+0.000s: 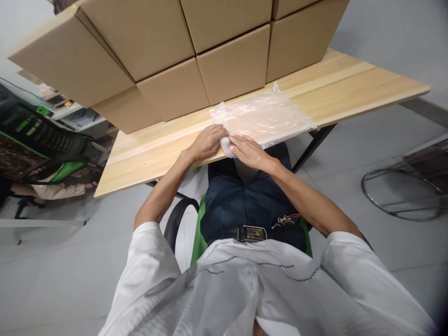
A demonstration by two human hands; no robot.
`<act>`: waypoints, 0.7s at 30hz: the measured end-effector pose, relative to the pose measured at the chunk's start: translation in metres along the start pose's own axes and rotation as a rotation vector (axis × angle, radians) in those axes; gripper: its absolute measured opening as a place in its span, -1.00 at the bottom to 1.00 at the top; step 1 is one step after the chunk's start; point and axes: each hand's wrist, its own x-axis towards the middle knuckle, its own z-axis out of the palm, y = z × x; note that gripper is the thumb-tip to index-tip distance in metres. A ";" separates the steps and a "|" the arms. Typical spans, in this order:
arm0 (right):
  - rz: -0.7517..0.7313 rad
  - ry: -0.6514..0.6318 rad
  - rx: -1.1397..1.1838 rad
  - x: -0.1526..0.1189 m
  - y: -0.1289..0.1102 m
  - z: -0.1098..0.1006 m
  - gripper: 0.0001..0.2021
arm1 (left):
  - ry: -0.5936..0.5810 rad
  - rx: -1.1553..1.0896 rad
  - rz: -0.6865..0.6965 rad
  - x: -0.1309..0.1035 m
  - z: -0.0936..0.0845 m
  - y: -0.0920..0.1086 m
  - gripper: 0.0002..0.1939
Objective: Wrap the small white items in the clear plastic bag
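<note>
A sheet of translucent plastic wrap (pixel 271 116), possibly bubble wrap, lies crinkled near the table's front edge. Its left end is rolled into a whitish bundle (pixel 227 147); whatever is inside, if anything, cannot be made out. My left hand (pixel 209 141) has its fingers curled over the left side of this bundle. From the right, my right hand (pixel 250 151) grips the bundle, thumb at its near side and fingers across the film. Both hands are close together at the table edge, and their fingertips partly cover the roll.
Stacked cardboard boxes (pixel 233 65) stand right behind the wrap on the wooden table (pixel 364 88). A round metal-framed stool (pixel 402 193) is on the floor at right. At left are an office chair (pixel 45 135), part of another person's leg (pixel 61 190) and a shelf (pixel 82 119).
</note>
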 end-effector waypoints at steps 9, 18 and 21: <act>-0.014 0.000 -0.011 -0.011 -0.011 -0.019 -0.42 | -0.180 0.210 0.065 0.034 -0.013 0.004 -0.65; -0.044 0.038 0.000 -0.019 0.005 -0.022 -0.41 | -0.480 0.292 0.007 0.071 -0.040 0.012 -0.60; 0.040 0.109 0.081 -0.020 0.008 -0.027 -0.46 | -0.520 0.266 -0.070 0.081 -0.038 0.016 -0.60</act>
